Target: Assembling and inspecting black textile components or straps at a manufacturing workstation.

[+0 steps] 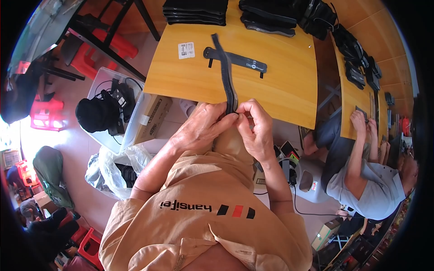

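A long black fabric strap [226, 74] runs from my hands up over the table. Its near end is pinched between the fingers of my left hand [208, 121] and my right hand [254, 124], just off the table's near edge. Both hands are closed, fingertips almost touching. Beyond the strap, and partly covered by it, a flat black band [246, 63] with a small light logo and two short tabs lies on the table. A white printed label [186, 50] lies left of it.
Stacks of black folded pieces [195, 12] stand at the far edge of the yellow table [280, 90]. At left sits a clear bin [97, 122] with black gear, above a plastic bag [115, 167]. A co-worker [370, 180] sits at another table on the right.
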Demonstrator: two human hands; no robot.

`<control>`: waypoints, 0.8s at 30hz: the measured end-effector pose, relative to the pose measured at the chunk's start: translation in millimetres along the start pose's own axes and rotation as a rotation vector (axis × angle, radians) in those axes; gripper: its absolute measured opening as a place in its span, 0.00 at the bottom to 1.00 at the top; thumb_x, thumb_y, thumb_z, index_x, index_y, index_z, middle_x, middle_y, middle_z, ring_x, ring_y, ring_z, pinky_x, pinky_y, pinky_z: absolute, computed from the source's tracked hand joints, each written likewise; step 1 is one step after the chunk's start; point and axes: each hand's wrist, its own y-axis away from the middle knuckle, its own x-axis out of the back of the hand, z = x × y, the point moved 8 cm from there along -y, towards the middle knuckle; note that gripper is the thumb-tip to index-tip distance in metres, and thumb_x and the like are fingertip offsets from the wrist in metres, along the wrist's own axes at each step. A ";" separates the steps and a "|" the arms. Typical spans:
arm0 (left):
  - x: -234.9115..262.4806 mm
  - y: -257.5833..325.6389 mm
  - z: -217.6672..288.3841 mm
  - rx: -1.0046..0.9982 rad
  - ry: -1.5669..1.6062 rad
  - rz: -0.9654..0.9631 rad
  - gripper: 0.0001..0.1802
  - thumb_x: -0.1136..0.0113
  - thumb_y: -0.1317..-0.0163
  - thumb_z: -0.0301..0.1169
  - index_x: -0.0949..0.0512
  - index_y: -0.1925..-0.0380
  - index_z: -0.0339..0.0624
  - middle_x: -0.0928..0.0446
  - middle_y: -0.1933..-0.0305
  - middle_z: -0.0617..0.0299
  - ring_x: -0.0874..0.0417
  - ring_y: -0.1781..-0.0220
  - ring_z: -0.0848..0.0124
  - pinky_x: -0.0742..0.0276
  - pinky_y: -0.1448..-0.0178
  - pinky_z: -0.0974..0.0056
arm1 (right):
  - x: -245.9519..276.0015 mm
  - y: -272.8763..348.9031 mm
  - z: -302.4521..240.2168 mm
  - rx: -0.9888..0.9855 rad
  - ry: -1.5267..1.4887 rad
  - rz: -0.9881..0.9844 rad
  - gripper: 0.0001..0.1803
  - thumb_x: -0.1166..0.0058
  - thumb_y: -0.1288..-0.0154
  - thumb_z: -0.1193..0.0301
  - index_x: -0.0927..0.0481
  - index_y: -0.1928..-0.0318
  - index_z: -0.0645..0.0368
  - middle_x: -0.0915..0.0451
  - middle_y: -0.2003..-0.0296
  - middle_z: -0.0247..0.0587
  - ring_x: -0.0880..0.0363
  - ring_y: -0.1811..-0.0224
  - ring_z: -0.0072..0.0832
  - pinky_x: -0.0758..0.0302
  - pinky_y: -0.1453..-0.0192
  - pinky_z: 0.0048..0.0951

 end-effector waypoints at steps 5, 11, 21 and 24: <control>-2.6 6.6 -1.6 0.074 0.319 -0.181 0.13 0.53 0.35 0.33 0.26 0.70 0.33 0.30 0.80 0.66 0.33 0.79 0.80 0.37 0.74 0.73 | -8.4 0.4 5.8 -0.323 -0.602 -0.185 0.02 0.57 0.34 0.80 0.32 0.63 0.66 0.29 0.69 0.33 0.23 0.66 0.18 0.23 0.62 0.20; -1.6 6.1 -3.9 0.169 0.319 0.006 0.14 0.55 0.36 0.32 0.26 0.74 0.33 0.31 0.83 0.66 0.32 0.81 0.81 0.37 0.76 0.74 | 3.1 -5.2 -18.8 0.007 -0.247 -0.043 0.08 0.47 0.37 0.75 0.33 0.65 0.64 0.32 0.70 0.36 0.25 0.72 0.22 0.27 0.67 0.21; -10.8 17.9 -5.8 0.204 0.385 -0.164 0.16 0.54 0.37 0.32 0.27 0.79 0.33 0.32 0.84 0.68 0.35 0.82 0.81 0.40 0.77 0.73 | 0.3 5.7 -39.8 0.246 0.071 -0.143 0.12 0.43 0.39 0.71 0.32 0.73 0.61 0.35 0.80 0.40 0.33 0.82 0.32 0.37 0.78 0.29; -22.2 25.5 -12.1 0.321 0.506 -0.266 0.17 0.53 0.36 0.38 0.28 0.79 0.38 0.35 0.84 0.68 0.36 0.80 0.80 0.42 0.76 0.71 | -1.5 8.6 -25.7 0.014 -0.058 -0.290 0.11 0.48 0.37 0.74 0.32 0.77 0.61 0.34 0.85 0.37 0.36 0.87 0.25 0.40 0.82 0.27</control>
